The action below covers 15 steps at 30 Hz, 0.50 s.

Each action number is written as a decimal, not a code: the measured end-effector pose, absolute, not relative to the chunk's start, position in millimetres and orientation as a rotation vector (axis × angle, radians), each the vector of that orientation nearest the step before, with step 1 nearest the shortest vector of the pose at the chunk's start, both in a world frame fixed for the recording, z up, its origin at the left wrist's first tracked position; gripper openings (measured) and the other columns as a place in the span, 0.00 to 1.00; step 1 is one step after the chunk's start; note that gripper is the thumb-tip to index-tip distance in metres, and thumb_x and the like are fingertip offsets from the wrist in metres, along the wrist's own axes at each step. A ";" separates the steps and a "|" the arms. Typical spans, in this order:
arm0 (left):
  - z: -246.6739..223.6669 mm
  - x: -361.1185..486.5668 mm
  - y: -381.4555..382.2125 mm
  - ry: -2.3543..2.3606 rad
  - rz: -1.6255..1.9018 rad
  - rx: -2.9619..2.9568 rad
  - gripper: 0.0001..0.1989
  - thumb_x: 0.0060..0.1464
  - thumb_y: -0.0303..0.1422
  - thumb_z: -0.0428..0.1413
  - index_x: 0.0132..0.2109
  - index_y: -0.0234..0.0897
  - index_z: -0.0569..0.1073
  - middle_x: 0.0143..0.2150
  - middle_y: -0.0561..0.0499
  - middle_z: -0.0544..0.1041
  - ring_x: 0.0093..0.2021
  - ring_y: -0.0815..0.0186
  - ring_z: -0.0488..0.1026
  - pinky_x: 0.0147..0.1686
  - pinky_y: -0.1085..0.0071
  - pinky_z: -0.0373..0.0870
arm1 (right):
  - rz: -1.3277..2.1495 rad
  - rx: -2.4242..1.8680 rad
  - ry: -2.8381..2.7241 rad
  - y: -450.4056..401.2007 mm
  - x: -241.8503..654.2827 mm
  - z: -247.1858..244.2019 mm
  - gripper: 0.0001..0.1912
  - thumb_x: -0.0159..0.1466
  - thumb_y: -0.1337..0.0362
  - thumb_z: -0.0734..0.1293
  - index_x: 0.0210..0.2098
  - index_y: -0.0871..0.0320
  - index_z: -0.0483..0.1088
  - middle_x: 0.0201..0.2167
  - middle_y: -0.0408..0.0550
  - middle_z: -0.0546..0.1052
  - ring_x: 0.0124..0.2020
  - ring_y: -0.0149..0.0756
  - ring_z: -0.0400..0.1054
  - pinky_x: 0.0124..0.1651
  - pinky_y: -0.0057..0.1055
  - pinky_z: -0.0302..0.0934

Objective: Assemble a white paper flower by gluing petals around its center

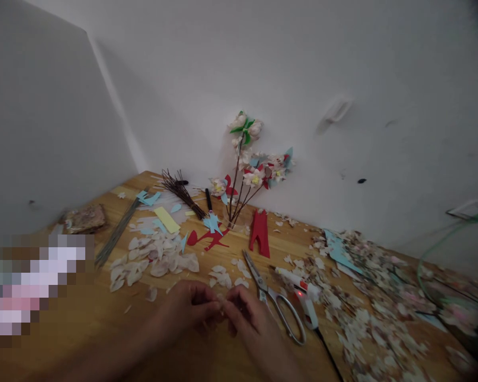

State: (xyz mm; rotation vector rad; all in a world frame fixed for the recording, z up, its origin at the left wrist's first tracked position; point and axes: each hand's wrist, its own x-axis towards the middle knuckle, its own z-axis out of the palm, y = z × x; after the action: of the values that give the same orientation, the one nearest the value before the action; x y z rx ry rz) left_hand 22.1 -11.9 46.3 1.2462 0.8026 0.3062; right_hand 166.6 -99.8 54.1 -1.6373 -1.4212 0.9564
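Near the front of the wooden table (pixel 143 297), my left hand (pixel 193 307) and my right hand (pixel 249 315) meet with fingertips pinched together. Whatever lies between them is tiny and blurred; a pale bit shows at the fingertips. Loose whitish petals (pixel 155 254) are heaped just beyond my left hand, with a smaller group of petals (pixel 221 277) ahead of both hands. To the right of my right hand lie metal scissors (pixel 269 292), blades pointing away. Beside them rests a white glue gun (pixel 308 302) with a red light lit and a black cord.
Artificial flowers on brown stems (pixel 239 175) stand by the wall. Behind the petals lie a bundle of brown twigs (pixel 185 196), grey wires (pixel 121 228), red cut paper (pixel 259 233) and a yellow strip (pixel 167 219). Scattered petals and scraps (pixel 374 329) cover the right side.
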 end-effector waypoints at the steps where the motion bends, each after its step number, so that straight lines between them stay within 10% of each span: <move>1: 46.0 21.6 -12.4 0.803 0.302 1.244 0.13 0.39 0.41 0.61 0.23 0.34 0.71 0.19 0.56 0.74 0.19 0.72 0.68 0.21 0.75 0.66 | 0.896 -1.663 -1.470 -99.9 165.1 55.3 0.11 0.65 0.57 0.58 0.29 0.55 0.63 0.24 0.39 0.68 0.25 0.30 0.61 0.28 0.25 0.54; 15: 43.1 19.1 -18.3 0.733 0.370 1.230 0.17 0.39 0.46 0.60 0.26 0.35 0.70 0.23 0.55 0.73 0.22 0.71 0.68 0.22 0.74 0.66 | 0.516 -1.862 -1.072 -90.9 182.9 52.5 0.14 0.64 0.54 0.55 0.24 0.52 0.56 0.18 0.38 0.60 0.21 0.34 0.57 0.24 0.29 0.52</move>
State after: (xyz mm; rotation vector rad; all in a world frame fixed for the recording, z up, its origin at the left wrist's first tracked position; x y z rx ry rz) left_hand 19.1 -18.3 43.1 1.2303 0.7333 0.3703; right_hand 182.9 -90.9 52.5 -1.8623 -1.0716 0.5155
